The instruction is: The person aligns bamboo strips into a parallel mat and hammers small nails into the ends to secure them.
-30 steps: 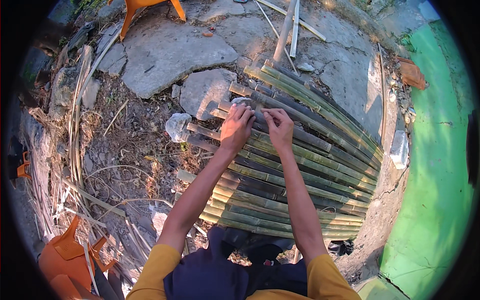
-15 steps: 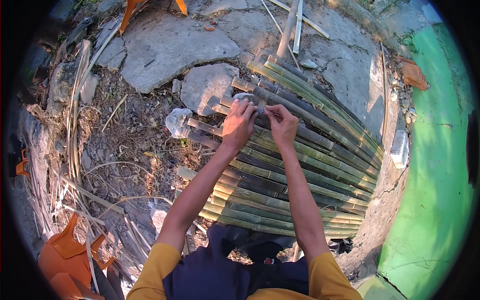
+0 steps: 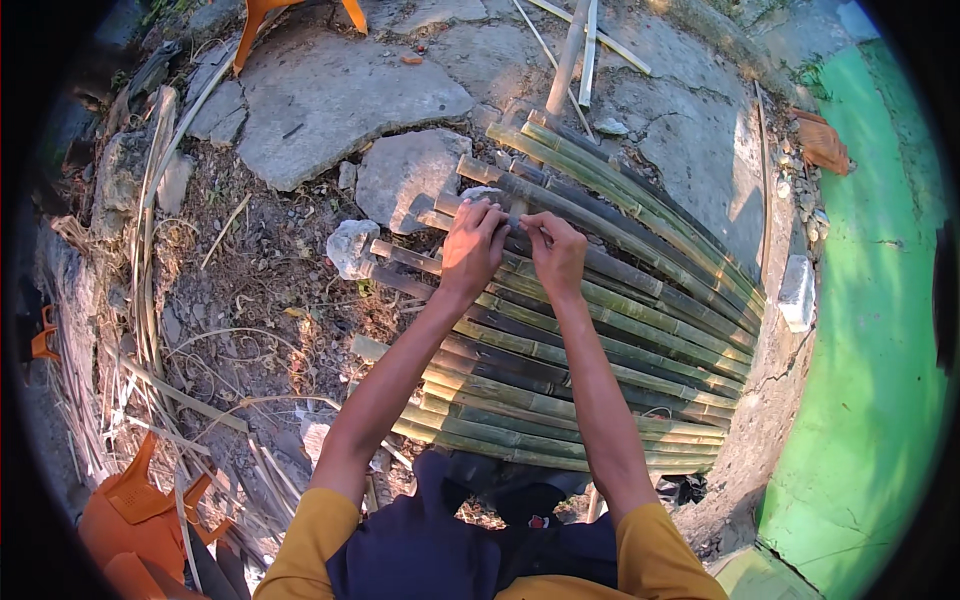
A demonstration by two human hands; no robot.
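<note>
Several long bamboo poles point(image 3: 640, 368), green to dark brown, lie side by side, fanned slightly toward their left ends. Over the left part of the row, my left hand point(image 3: 472, 248) has its fingers curled down above a pole. Close on its right, my right hand point(image 3: 556, 254) is closed in a pinch, thumb against fingertips. Both hands meet near a small dark patch between them. Whatever the fingers hold is too small or too hidden to make out.
A pale rock point(image 3: 350, 248) sits by the pole ends. Broken concrete slabs point(image 3: 350, 105) lie beyond. Thin split strips point(image 3: 150, 250) are heaped at left, near an orange plastic chair point(image 3: 135, 510). A white block point(image 3: 797, 293) rests beside the green floor point(image 3: 860, 330) at right.
The view has shifted slightly. My right hand is a little nearer my left, its fingertips still pinched. The poles appear unmoved.
</note>
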